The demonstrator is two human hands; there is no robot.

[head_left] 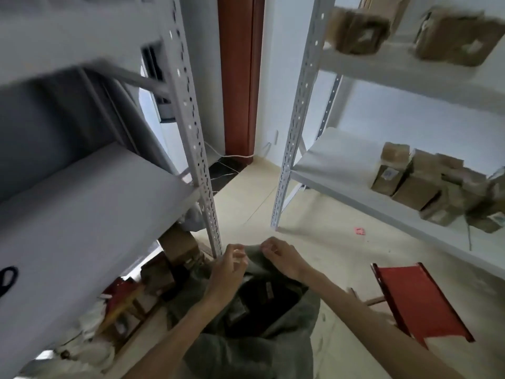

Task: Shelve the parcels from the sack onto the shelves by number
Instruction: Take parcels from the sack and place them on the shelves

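Note:
A grey-green sack (pixel 287 324) stands open on the floor right below me, with dark and brown parcels (pixel 257 299) inside it. My left hand (pixel 228 269) and my right hand (pixel 281 257) both pinch the sack's far rim (pixel 255 251) and hold it up. White metal shelves stand on both sides: the left shelf (pixel 90 214) is bare on top, and the right shelf (pixel 341 170) carries several brown cardboard parcels (pixel 426 184). Two more parcels (pixel 358 31) sit on the upper right shelf.
A red folding stool (pixel 420 302) stands on the floor to the right of the sack. Boxes and bags (pixel 153 274) are piled under the left shelf. A brown door frame (pixel 240 77) lies ahead between the shelf posts. The floor is beige tile.

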